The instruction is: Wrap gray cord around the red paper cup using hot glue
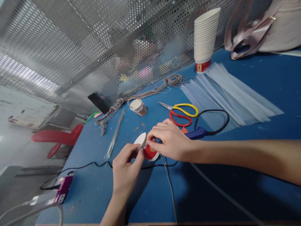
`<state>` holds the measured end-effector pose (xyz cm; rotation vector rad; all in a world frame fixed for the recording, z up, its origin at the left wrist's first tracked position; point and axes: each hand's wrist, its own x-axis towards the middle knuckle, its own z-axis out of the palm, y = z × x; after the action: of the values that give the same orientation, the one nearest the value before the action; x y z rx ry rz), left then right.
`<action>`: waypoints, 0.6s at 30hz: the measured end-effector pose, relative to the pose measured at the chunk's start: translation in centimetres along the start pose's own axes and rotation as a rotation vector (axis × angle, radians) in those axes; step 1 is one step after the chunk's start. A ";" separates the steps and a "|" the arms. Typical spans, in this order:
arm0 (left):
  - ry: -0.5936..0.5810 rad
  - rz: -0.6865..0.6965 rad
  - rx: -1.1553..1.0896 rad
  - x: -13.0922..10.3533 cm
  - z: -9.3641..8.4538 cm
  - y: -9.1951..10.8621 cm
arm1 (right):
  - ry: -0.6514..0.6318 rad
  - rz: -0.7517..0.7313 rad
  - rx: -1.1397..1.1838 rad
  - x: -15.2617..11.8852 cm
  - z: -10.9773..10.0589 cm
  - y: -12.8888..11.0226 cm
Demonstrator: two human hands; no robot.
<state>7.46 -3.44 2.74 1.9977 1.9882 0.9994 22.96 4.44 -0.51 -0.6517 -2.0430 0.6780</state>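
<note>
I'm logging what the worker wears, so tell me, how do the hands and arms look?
The left hand and right hand are ungloved, with no rings or markings visible. The left forearm and right forearm are bare, with no sleeve or watch in view.

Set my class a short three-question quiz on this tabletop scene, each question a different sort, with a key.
1. True or false: the metal scissors with one red and one yellow handle lie on the blue tabletop.
2. What is the left hand pinching?
A) black rectangular phone
B) red-and-white round paper piece
C) pale pink handbag
3. Fill in: a black cord plugs into the ____ plastic power strip.

Key: 1 true; 2 B; 3 purple.
</note>
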 end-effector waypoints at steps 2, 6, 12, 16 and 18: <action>0.019 -0.018 -0.006 0.0 0.0 0.0 | -0.011 -0.008 0.007 -0.1 0.0 -0.1; 0.039 -0.062 -0.026 0.0 -0.1 -0.1 | -0.037 -0.018 0.029 -0.3 0.1 -0.3; 0.051 -0.150 -0.117 0.0 -0.1 -0.4 | -0.052 -0.103 0.010 -1.0 0.0 -0.9; 0.060 -0.165 -0.172 0.0 -0.3 -0.9 | -0.135 -0.336 -0.170 -1.8 -0.6 -1.8; 0.064 -0.180 -0.186 0.0 -0.3 -1.1 | -0.212 -0.539 -0.215 -2.3 -1.2 -2.3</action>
<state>6.41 -3.42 2.42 1.6794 1.9825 1.1704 24.64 1.58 0.30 -0.1255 -2.3701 0.2192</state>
